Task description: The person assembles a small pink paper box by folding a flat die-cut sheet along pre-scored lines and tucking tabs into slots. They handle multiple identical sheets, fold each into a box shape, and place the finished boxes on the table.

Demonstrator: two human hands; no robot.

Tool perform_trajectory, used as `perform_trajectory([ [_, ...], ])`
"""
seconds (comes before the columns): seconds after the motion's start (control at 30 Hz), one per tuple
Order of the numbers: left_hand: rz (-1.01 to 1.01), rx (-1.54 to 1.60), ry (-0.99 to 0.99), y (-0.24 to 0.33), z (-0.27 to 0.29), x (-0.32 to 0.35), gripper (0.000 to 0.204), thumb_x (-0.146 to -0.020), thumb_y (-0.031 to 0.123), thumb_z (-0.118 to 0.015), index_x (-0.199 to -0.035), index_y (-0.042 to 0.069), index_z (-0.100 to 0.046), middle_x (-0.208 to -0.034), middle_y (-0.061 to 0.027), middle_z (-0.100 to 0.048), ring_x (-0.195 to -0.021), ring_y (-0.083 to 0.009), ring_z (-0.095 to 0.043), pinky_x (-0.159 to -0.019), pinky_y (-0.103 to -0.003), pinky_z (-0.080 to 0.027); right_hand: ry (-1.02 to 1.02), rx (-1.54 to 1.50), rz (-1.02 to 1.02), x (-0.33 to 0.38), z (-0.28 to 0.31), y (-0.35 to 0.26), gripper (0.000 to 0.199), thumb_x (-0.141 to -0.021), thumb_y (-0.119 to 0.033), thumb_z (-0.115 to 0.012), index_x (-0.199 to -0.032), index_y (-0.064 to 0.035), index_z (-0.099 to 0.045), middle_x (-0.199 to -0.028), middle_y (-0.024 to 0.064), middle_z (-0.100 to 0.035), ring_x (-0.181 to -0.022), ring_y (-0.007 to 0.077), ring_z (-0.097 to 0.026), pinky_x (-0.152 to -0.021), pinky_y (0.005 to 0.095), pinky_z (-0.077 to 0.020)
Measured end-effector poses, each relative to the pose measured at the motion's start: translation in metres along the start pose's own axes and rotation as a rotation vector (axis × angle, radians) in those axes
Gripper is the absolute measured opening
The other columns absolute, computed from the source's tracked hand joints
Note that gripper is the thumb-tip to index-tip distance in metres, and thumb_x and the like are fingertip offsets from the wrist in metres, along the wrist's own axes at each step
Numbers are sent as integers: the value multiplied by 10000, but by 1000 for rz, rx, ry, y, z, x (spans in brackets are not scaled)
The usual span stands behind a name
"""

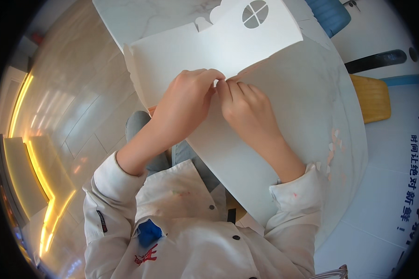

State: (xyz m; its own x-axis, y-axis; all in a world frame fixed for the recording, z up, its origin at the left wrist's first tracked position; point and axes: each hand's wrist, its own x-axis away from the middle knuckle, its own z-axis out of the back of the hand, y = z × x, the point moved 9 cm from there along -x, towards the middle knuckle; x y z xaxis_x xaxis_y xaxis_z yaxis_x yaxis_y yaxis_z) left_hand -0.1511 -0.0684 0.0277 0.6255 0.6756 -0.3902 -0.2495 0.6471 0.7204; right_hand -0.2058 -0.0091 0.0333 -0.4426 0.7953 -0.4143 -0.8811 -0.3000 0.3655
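Place: seemingly a café or shop
Counter point(307, 111): marble-patterned
Chairs point(373, 98): colourful
Light strips point(50, 199): yellow
Lettering point(409, 186): large, dark

Left grip point(191, 93) and right grip point(247, 104) pinch the edge of white cardboard point(181, 53) above the marbled table point(307, 107).

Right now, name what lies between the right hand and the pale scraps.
Only marbled tabletop shows between the right hand and the pale scraps, in the head view.

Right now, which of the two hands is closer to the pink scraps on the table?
The right hand: the pink scraps lie to its right; the left hand, before the white cardboard, is farther away.
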Motion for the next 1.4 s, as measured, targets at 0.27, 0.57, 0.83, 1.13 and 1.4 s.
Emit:
perform_trajectory([
  [0.27,155,33,-144,-19,-8,-9,121,-837,13,-579,-784,-59,-660,-793,-206,-636,-766,-374,-612,-708,-425,-500,-51,-63,-128,5,-3,-2,242,-777,-9,-636,-1017,20,-637,-729,52,-611,-625,158,-631,-568,273,-516],
  [0.57,120,-116,-129,-17,5,3,142,-876,86,-597,-822,-14,-682,-826,-129,-661,-772,-337,-619,-704,-416,-504,-72,-227,-251,6,-5,4,288,-790,-4,-634,-1074,30,-604,-586,32,-544,-490,136,-588,-461,247,-473],
  [0.83,211,-130,-177,-26,1,-5,173,-878,102,-607,-761,-25,-616,-763,-158,-628,-719,-345,-593,-650,-415,-473,-90,-311,-282,10,-14,11,416,-757,5,-646,-1170,11,-600,-636,68,-573,-535,184,-613,-481,288,-494],
  [1.13,122,13,-57,-25,18,-6,109,-847,64,-632,-786,-24,-611,-724,-140,-618,-635,-293,-566,-590,-369,-452,358,-593,-425,38,26,33,384,-785,-50,-702,-1157,-10,-611,-708,42,-541,-599,168,-557,-524,296,-447],
  [1.4,74,259,-155,22,37,3,85,-863,58,-666,-838,-19,-641,-703,-108,-593,-606,-200,-520,-583,-301,-442,188,-1845,-835,31,-36,42,879,-881,-171,-686,-1543,-92,-114,-1349,133,-469,-1076,251,-621,-868,389,-555],
])
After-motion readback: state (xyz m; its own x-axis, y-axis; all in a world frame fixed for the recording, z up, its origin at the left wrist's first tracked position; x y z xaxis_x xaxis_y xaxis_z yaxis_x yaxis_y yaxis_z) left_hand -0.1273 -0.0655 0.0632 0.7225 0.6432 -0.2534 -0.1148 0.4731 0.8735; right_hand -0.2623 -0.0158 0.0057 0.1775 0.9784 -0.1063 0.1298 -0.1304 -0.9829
